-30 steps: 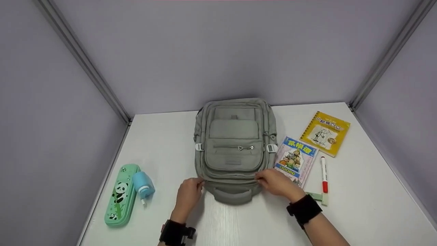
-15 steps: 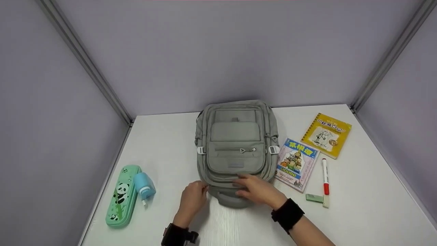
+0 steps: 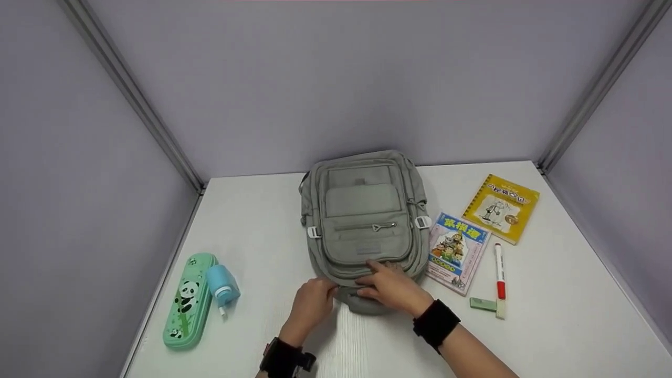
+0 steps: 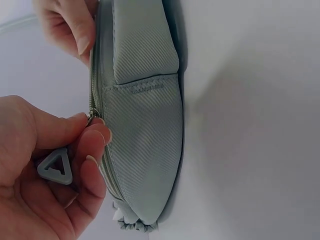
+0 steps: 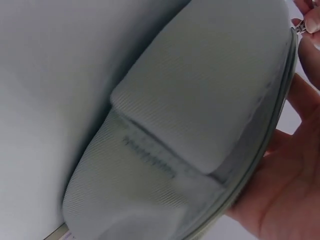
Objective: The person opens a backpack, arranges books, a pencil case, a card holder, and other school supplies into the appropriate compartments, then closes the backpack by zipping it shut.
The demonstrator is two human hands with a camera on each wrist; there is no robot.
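A grey backpack point(image 3: 362, 220) lies flat on the white table point(image 3: 551, 315), its handle end towards me. My left hand point(image 3: 328, 287) pinches a zip slider with a grey triangular pull point(image 4: 55, 167) at the bag's near left edge. Its fingertips point(image 4: 95, 135) sit on the zip line. My right hand point(image 3: 367, 281) lies over the near end of the bag by the handle and grips the fabric beside the zip. Its fingers point(image 4: 75, 30) show in the left wrist view. The right wrist view shows the bag's front pocket point(image 5: 200, 100) close up, with my palm point(image 5: 285, 195) against the edge.
A green panda pencil case point(image 3: 188, 299) and a small blue bottle point(image 3: 222, 283) lie at the left. Two books point(image 3: 457, 251) point(image 3: 501, 206), a red-and-white marker point(image 3: 499, 275) and a green eraser point(image 3: 483, 303) lie to the right. Purple partition walls enclose the table.
My right hand has slid left along the bag's near end, from its right corner to the middle. My left hand has moved slightly right. The bag has shifted a little.
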